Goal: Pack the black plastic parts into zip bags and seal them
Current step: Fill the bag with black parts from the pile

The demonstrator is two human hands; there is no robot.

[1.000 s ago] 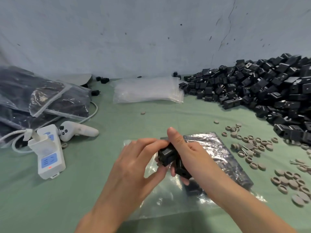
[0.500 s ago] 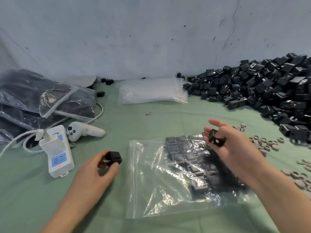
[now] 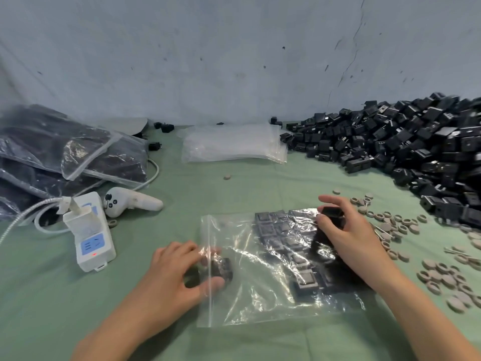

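At the centre of the green cloth table [image 3: 78, 295]: one clear zip bag [image 3: 260, 306] of thin, glossy, creased film. It lies flat, with its zip strip [image 3: 209, 295] along the 9 o'clock edge.

- Contents: packed parts [image 3: 282, 237], black, matt and square with recessed faces, laid in rows toward the bag's 3 o'clock end.
- Left hand [image 3: 177, 277], at the bag's 9 o'clock: fingers and thumb curled round the left-hand part [image 3: 221, 269], a black block at the bag's mouth. The fingertips are blurred behind the film.
- Right hand [image 3: 351, 238], at the bag's 2 o'clock: fingers curled over the right-hand part [image 3: 331, 214], a black block held above the packed rows.
- Loose pile [image 3: 416, 147], at 2 o'clock on the table: many black blocky parts heaped against the wall.
- Grey discs [image 3: 442, 272], at 3 o'clock: small flat rounds and rings, scattered.
- Empty bags [image 3: 234, 144], at 12 o'clock: a clear stack.
- Filled bags [image 3: 65, 152], at 10 o'clock: heaped, with dark contents.
- Power strip [image 3: 88, 235], at 9 o'clock: white plastic with blue panels and a red light. Its markings are too small to read.
- Controller [image 3: 130, 201], just beside the strip: white, with black buttons.
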